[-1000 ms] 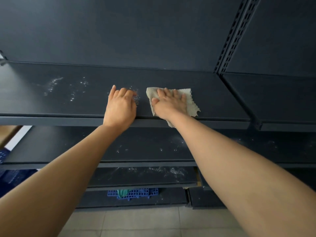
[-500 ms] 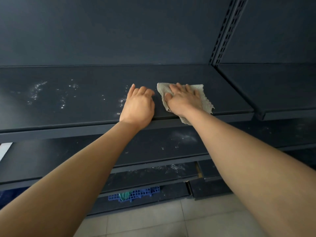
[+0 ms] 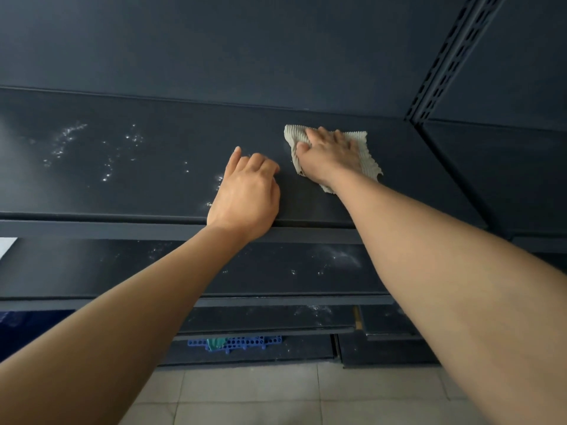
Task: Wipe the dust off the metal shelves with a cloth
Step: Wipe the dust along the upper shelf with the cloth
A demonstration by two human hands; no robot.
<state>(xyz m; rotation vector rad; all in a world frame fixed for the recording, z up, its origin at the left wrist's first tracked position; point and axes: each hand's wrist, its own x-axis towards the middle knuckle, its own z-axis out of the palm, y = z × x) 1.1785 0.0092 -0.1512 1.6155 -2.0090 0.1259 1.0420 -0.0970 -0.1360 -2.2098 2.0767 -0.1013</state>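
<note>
- Tiled floor (image 3: pixel 245 394) nearest, with a blue perforated piece (image 3: pixel 254 342) under the lowest shelf.
- Lower shelves (image 3: pixel 291 265): speckled with pale dust, to all appearance not yet wiped.
- Left hand (image 3: pixel 245 191): rests on the front part of the top shelf (image 3: pixel 153 191), fingers loosely curled, holding nothing.
- Right hand (image 3: pixel 331 154): lies farther in and to the right, fingers spread flat, pressing the cloth (image 3: pixel 369 154) onto the same shelf, thumb at its left edge.
- Pale, ribbed fabric flat under the palm, its edges showing beyond the fingers to the left, the right and the far side.
- Dust specks (image 3: pixel 67 139): lie left of the cloth along the shelf's left-right long axis, nearer the resting hand, which sits between; closest specks just beside that hand's left edge.
- Next stroke, as judged: leftward, calling for the resting hand to clear the path.
- Back panel and slotted upright (image 3: pixel 445 62) farthest.
</note>
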